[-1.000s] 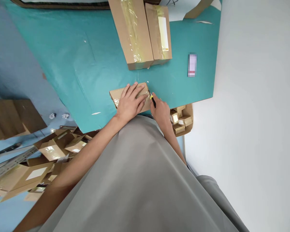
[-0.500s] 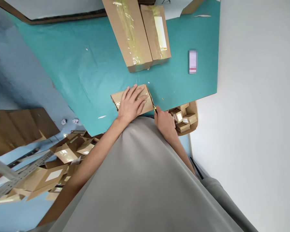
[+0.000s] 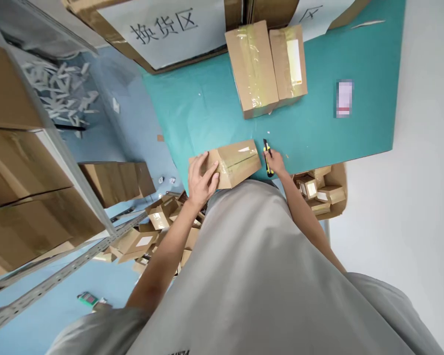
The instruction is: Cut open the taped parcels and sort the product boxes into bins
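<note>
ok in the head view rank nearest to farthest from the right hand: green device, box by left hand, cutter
1. Cutter, held in the right hand
2. Box, just left, left hand on it
3. Green device, far lower left

Left hand [image 3: 202, 178]: bare, as is the forearm [image 3: 163, 259] behind it
Right hand [image 3: 275, 161]: bare likewise
Shirt [image 3: 259, 276]: grey, loose, softly creased
Left sleeve [image 3: 99, 331]: grey, short, well behind the left hand
Lettering [image 3: 179, 352]: dark, partly cut off
</note>
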`<state>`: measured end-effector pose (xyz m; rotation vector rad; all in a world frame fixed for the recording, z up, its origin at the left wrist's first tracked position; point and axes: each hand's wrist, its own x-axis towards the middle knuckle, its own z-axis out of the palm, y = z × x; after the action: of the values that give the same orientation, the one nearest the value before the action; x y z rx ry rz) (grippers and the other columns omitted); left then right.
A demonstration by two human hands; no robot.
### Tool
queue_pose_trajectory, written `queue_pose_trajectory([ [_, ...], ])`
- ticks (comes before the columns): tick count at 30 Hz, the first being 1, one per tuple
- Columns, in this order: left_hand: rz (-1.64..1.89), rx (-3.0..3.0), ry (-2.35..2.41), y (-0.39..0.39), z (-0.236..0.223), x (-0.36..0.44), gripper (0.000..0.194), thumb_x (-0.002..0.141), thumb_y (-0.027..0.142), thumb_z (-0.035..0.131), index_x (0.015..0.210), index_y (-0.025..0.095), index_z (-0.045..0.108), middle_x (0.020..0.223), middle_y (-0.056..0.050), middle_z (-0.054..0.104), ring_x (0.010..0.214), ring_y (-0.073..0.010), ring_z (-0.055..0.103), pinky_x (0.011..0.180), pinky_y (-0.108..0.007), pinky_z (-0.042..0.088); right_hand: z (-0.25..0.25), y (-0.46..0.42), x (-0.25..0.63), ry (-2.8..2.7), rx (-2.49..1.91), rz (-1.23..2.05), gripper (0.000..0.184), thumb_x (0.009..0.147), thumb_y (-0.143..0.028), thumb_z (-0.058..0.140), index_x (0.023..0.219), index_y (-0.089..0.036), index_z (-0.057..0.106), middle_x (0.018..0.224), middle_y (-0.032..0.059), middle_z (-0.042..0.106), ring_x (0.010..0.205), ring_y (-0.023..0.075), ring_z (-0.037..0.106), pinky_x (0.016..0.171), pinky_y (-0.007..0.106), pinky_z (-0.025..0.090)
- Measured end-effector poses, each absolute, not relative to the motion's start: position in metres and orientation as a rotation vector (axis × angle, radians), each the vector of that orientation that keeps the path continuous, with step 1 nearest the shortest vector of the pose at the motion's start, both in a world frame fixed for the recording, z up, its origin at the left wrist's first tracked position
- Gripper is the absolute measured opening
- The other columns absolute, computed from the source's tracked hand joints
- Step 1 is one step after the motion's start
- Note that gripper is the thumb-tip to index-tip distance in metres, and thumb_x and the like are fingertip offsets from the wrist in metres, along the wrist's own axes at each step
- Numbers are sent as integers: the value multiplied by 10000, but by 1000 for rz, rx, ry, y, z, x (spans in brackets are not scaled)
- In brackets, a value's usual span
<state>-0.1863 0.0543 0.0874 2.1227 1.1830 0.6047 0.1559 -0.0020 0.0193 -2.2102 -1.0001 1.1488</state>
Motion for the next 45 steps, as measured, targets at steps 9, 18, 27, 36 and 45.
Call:
queue_pose_trajectory([
  [9,732,1877,1273,44,94,-171,752,1026,712,724,1625,264,649,1608,-176,647,1515,-375,618,1263,-570,538,60,-20,161,-1175,-2301,1018,448,1156,-504,520,771,-286,448,704,-24,528,709,203,502,719,324,399],
  [18,625,1463,1058,56,22,-118,741,1067,681,683,1654,235,616,1670,-182,601,1463,-363,669,1174,-521,640,98,-34,200,-1254,-2657,704,462,1197,-496,392,1059,-196,715,904,132,749,832,299,662,801,385,489],
  [27,564,1503,977,69,11,-125,583,1053,549,766,1571,296,676,1657,-160,569,1442,-345,666,1123,-509,656,161,22,131,-1951,-2396,857,466,1215,-373,404,1539,-255,717,1402,139,807,1190,313,759,922,358,545],
  [36,536,1404,954,71,9,-124,570,1034,465,787,1575,330,671,1696,-140,531,1451,-332,657,1146,-518,642,167,55,87,-2524,-2275,1130,480,1229,-320,350,1482,-163,727,1371,213,807,1171,354,768,905,400,511],
  [45,534,1363,973,71,10,-123,576,1020,499,792,1560,326,691,1688,-141,542,1488,-356,629,1182,-553,613,178,62,84,-2699,-2195,1035,448,1168,-121,362,1454,-136,706,1327,213,813,1138,310,768,888,367,509],
])
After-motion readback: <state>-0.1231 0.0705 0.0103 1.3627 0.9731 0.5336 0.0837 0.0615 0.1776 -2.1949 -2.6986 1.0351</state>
